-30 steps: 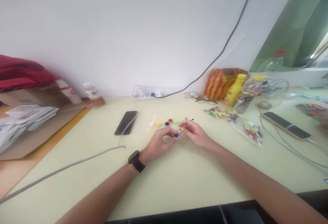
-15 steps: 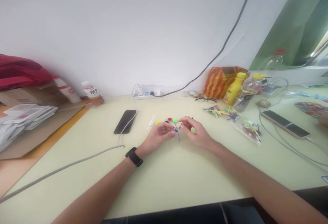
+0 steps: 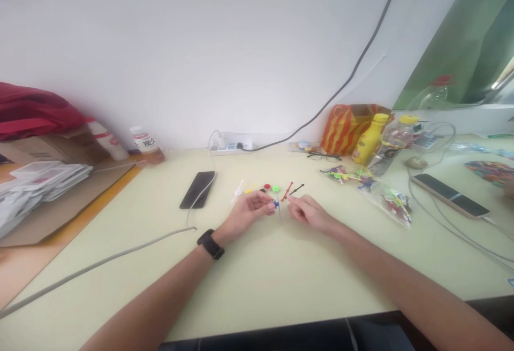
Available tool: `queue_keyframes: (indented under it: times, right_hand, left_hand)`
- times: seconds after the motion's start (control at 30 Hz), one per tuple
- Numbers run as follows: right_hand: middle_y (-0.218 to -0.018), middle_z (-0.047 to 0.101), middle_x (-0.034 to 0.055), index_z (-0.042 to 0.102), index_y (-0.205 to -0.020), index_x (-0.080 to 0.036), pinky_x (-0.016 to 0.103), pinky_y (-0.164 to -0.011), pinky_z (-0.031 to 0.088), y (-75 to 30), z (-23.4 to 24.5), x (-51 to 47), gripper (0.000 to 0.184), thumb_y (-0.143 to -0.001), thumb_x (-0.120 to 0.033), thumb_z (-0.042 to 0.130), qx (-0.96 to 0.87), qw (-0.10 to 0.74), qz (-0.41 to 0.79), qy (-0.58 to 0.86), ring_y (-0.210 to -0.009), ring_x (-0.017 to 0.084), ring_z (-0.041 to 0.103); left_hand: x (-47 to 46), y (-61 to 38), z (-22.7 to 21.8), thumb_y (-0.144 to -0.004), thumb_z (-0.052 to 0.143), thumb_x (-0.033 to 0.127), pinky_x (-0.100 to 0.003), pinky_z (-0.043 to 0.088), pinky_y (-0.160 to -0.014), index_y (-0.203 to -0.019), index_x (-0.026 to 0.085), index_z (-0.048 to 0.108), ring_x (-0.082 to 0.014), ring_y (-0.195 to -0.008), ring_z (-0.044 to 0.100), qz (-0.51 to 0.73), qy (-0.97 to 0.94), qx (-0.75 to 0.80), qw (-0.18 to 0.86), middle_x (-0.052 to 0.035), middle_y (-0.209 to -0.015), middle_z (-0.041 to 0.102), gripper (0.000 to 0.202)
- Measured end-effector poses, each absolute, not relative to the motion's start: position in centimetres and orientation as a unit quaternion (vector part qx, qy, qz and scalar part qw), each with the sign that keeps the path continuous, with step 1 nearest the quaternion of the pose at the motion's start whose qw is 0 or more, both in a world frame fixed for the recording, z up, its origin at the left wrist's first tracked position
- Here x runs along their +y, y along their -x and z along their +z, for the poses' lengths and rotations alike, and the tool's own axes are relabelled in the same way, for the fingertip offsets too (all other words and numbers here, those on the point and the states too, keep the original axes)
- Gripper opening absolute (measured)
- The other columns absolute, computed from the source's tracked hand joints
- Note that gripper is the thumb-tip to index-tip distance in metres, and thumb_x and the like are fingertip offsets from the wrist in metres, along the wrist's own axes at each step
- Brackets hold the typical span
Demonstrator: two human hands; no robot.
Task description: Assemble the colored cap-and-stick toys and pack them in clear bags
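Observation:
My left hand (image 3: 249, 214), with a black watch on its wrist, pinches a small blue piece on a thin stick (image 3: 277, 204) just above the pale table (image 3: 257, 287). My right hand (image 3: 308, 213) rests close beside it to the right, fingers curled, and I cannot make out anything in them. Just beyond the hands lie small plastic pieces: a white stick (image 3: 237, 191), a yellow piece (image 3: 249, 190), a red disc (image 3: 267, 187), a green disc (image 3: 275, 188), a red stick (image 3: 287, 191) and a black stick (image 3: 297, 189).
A black phone (image 3: 197, 190) on a cable lies to the left. A power strip (image 3: 229, 148) sits at the wall. Bags of coloured parts (image 3: 373, 190), a yellow bottle (image 3: 365, 140), glasses (image 3: 323, 156) and another phone (image 3: 450, 195) are at the right. Boxes and papers (image 3: 36, 185) fill the left.
My right hand has drawn back to the right and down, away from the blue piece, uncovering the red and black sticks. The blue stick now stands more upright in my left fingers.

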State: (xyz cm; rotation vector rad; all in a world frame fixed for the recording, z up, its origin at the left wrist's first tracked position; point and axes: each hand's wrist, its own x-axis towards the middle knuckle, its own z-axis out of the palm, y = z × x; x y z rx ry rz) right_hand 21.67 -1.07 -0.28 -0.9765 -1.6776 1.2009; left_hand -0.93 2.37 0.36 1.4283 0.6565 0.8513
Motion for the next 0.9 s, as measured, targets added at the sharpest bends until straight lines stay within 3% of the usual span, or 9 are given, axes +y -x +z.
queue_keyframes:
  times: [0.07, 0.23, 0.4, 0.7, 0.8, 0.9]
  right_hand:
    - [-0.050, 0.031, -0.0028, 0.036, -0.046, -0.021, 0.032, -0.058, 0.030, -21.84, -0.02, -0.94, 0.066, -0.102, -0.056, 0.042, -0.661, 0.413, 0.496, 0.383, -0.052, 0.012, 0.032]
    - [-0.067, 0.051, -0.0020, 0.055, -0.072, -0.021, 0.029, -0.059, 0.036, -21.48, 0.25, -0.83, 0.039, -0.089, -0.053, 0.067, -0.613, 0.463, 0.510, 0.387, -0.061, 0.013, 0.044]
    - [-0.082, 0.061, 0.0013, 0.057, -0.088, -0.022, 0.030, -0.064, 0.046, -20.97, 0.19, -1.05, 0.037, -0.081, -0.053, 0.076, -0.602, 0.466, 0.518, 0.390, -0.074, 0.017, 0.056]
    - [-0.088, 0.065, 0.0032, 0.060, -0.094, -0.022, 0.031, -0.065, 0.049, -20.97, -0.21, -0.92, 0.032, -0.084, -0.048, 0.075, -0.612, 0.459, 0.523, 0.377, -0.074, 0.017, 0.059]
    - [-0.086, 0.063, 0.0015, 0.059, -0.111, -0.024, 0.031, -0.064, 0.049, -20.99, -0.25, -1.00, 0.035, -0.088, -0.049, 0.070, -0.607, 0.479, 0.509, 0.378, -0.071, 0.016, 0.058]
    - [-0.085, 0.060, -0.0006, 0.049, -0.135, -0.028, 0.030, -0.064, 0.047, -20.93, -0.30, -1.14, 0.051, -0.091, -0.048, 0.066, -0.609, 0.500, 0.478, 0.387, -0.068, 0.015, 0.055]
  left_hand:
    - [2.37, 0.90, 0.46, -0.082, 0.082, 0.033, -0.032, 0.055, -0.081, -0.097, 0.014, 0.070, -0.0164, -0.081, 0.068, 0.378, -0.620, 0.287, 0.624, -0.0061, -0.089, 0.071, 0.027]
    - [2.39, 0.90, 0.40, -0.082, 0.082, 0.033, -0.033, 0.055, -0.082, -0.097, 0.014, 0.070, -0.0169, -0.081, 0.068, 0.371, -0.621, 0.284, 0.630, -0.0058, -0.087, 0.071, 0.028]
    - [2.29, 0.97, 0.40, -0.081, 0.082, 0.033, -0.034, 0.055, -0.084, -0.098, 0.015, 0.070, -0.0178, -0.084, 0.069, 0.354, -0.620, 0.275, 0.643, -0.0061, -0.088, 0.072, 0.028]
    - [2.27, 0.97, 0.29, -0.084, 0.080, 0.033, -0.035, 0.054, -0.085, -0.099, 0.015, 0.070, -0.0184, -0.086, 0.069, 0.343, -0.629, 0.263, 0.646, -0.0073, -0.091, 0.072, 0.025]
    - [2.29, 0.98, 0.22, -0.085, 0.079, 0.033, -0.034, 0.054, -0.084, -0.100, 0.015, 0.070, -0.0179, -0.086, 0.068, 0.347, -0.634, 0.267, 0.637, -0.0070, -0.089, 0.072, 0.025]
    - [2.25, 1.01, 0.26, -0.085, 0.079, 0.034, -0.034, 0.054, -0.084, -0.099, 0.015, 0.070, -0.0178, -0.084, 0.068, 0.352, -0.633, 0.273, 0.634, -0.0068, -0.088, 0.072, 0.026]
